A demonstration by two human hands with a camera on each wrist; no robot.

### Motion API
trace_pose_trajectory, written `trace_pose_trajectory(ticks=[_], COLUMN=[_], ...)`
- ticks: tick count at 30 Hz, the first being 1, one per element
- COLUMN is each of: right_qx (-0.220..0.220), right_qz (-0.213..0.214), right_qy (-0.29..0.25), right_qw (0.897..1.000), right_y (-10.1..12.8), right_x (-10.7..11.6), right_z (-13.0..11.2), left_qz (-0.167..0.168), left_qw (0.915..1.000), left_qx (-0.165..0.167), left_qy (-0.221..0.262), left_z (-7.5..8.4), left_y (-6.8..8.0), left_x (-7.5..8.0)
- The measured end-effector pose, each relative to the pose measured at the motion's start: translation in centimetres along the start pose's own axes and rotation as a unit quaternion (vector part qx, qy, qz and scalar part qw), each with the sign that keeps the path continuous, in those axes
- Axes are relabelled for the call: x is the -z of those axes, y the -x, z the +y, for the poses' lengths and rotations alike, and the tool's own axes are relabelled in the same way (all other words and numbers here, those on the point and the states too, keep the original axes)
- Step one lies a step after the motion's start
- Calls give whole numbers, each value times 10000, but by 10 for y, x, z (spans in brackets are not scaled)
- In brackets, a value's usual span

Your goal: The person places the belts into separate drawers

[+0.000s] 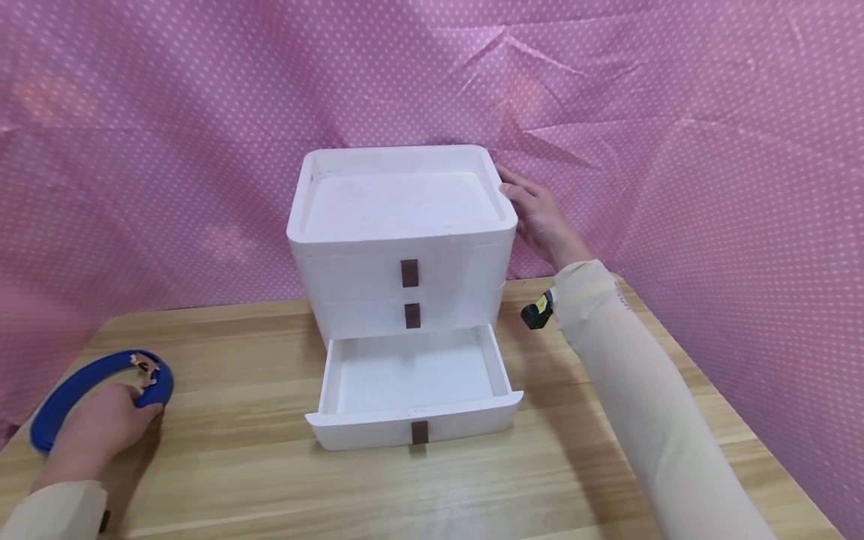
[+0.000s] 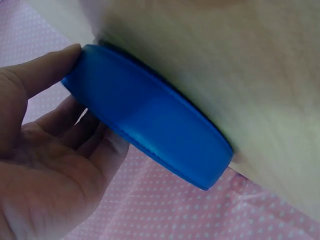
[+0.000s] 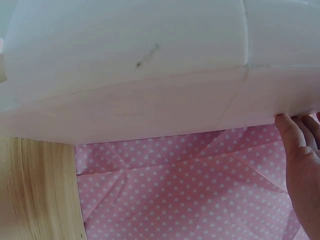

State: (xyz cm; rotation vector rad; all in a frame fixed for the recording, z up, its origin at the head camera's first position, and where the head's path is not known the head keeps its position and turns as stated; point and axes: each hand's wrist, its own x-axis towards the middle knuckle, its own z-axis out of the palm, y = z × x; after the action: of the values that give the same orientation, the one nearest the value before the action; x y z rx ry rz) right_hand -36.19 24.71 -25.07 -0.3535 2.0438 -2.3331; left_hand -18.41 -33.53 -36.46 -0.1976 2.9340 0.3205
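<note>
A white three-drawer unit (image 1: 398, 247) stands at the middle of the wooden table (image 1: 236, 465). Its bottom drawer (image 1: 413, 421) is pulled out and holds nothing; the two upper drawers are closed. My right hand (image 1: 536, 214) rests with straight fingers against the unit's top right rear corner; in the right wrist view a fingertip (image 3: 287, 125) touches the unit's white side (image 3: 150, 75). At the table's left edge my left hand (image 1: 128, 401) grips a blue round dish (image 1: 74, 386). In the left wrist view the thumb (image 2: 65, 55) lies on the dish's rim (image 2: 150, 130) and the fingers sit beneath it.
A pink dotted cloth (image 1: 709, 150) hangs close behind and round both sides of the table. A small pinkish object (image 1: 145, 367) lies on the dish rim near my left fingers. A black and yellow wrist camera (image 1: 538, 313) sits on my right sleeve.
</note>
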Motion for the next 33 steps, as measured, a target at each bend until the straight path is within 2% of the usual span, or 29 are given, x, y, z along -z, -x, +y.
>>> trace_pose_trajectory(ticks=[4,6,10,13,18,25,29,33], right_qx=[-28,-25,2,14,26,91,136,188], right_qz=[-7,9,20,-11,14,-42,-28,-55], right_qy=[91,88,39,-9,26,5,-19,-59], right_qw=[10000,10000,10000,10000,10000,9999,9999,9998], right_y=[0,0,-1,0,2,-1,-1,-1], right_x=[1,1,0,0,0,0,0,0], right_z=[1,1,2,4,6,4,2,2], left_qz=[42,-48,-253,-231,184,737,1129,1311], left_qw=[10000,9999,9971,9957,9981,9956,9934,9911], left_qx=[-58,117,688,841,531,560,174,-213], left_qy=[21,-11,-180,-299,-244,-147,-83,23], left_z=[-3,-1,3,6,10,22,33,48], left_y=[-1,0,4,7,12,21,26,33], left_x=[-3,-3,-2,-2,1,3,4,7])
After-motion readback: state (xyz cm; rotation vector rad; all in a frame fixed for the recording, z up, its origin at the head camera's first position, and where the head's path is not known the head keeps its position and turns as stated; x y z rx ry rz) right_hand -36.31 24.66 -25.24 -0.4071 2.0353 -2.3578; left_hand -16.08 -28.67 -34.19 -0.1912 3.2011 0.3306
